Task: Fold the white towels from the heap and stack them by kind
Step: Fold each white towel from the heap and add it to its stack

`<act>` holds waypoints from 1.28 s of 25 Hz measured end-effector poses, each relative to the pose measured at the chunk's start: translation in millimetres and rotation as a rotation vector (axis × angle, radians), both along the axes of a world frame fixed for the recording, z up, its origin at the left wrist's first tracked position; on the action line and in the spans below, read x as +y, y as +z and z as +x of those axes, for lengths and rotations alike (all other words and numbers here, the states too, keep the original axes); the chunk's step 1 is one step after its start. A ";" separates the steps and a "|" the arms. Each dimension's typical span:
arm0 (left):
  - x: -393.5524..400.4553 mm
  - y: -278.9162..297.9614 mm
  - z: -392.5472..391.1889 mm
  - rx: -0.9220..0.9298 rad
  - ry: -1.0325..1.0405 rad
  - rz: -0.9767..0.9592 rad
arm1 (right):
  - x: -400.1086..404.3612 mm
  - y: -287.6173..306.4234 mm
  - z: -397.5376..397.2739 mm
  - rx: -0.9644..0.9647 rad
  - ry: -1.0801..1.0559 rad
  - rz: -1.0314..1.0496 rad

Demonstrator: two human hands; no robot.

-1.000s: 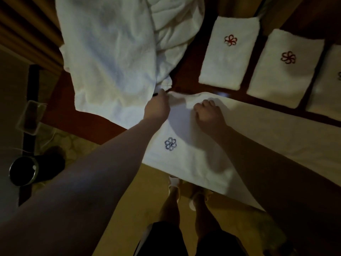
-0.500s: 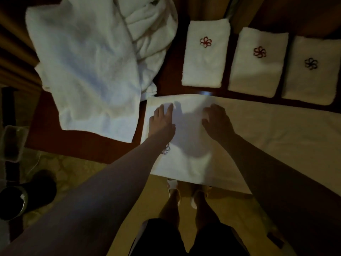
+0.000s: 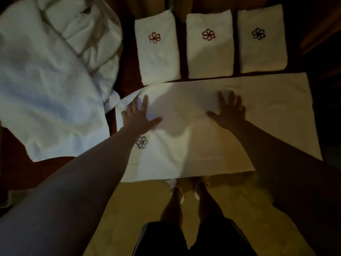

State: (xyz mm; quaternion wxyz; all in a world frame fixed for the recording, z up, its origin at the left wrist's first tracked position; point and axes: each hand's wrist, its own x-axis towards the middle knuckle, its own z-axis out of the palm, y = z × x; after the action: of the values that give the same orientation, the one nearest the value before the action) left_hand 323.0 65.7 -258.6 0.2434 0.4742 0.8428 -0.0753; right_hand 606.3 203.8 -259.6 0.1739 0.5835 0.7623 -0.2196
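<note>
- Both hands are lying flat, fingers straight and spread, on a long white towel [image 3: 212, 126] that is stretching across the near edge of the dark red table [image 3: 55, 169].
- The left hand [image 3: 139, 117] is pressing near the towel's left end, just above a dark flower emblem [image 3: 141, 142]; the right hand [image 3: 229, 112] is pressing near the middle, well apart from it.
- A heap of white towels [image 3: 51, 80] is sitting at the left, apparently touching the spread towel's corner.
- Three folded towels are lying in a row beyond it: two with red emblems [image 3: 156, 50] [image 3: 209, 47] and one with a dark emblem [image 3: 261, 41].
</note>
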 end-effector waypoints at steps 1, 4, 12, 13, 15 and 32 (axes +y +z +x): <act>3.7 1.2 -1.1 0.007 -0.004 0.010 | 4.1 1.5 3.2 0.011 0.018 0.007; 11.4 8.0 1.1 0.079 -0.001 0.084 | 10.2 5.0 24.7 0.092 0.040 0.084; 17.0 -1.7 5.4 -0.007 -0.016 -0.030 | 3.4 -9.0 70.8 0.086 0.058 0.212; 17.6 -3.0 7.9 -0.008 0.000 -0.010 | 4.6 -9.7 71.2 0.090 0.051 0.219; 20.0 -1.7 9.6 -0.028 0.025 0.016 | 8.0 -10.4 69.8 0.090 0.052 0.215; -7.1 9.4 159.5 -0.003 0.086 0.087 | -23.3 1.6 87.5 0.095 0.335 0.194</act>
State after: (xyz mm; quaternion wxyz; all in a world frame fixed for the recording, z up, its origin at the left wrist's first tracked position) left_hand 482.6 58.6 -249.2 0.2271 0.4478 0.8644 -0.0273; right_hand 693.9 180.5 -258.0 0.1148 0.4516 0.8735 -0.1406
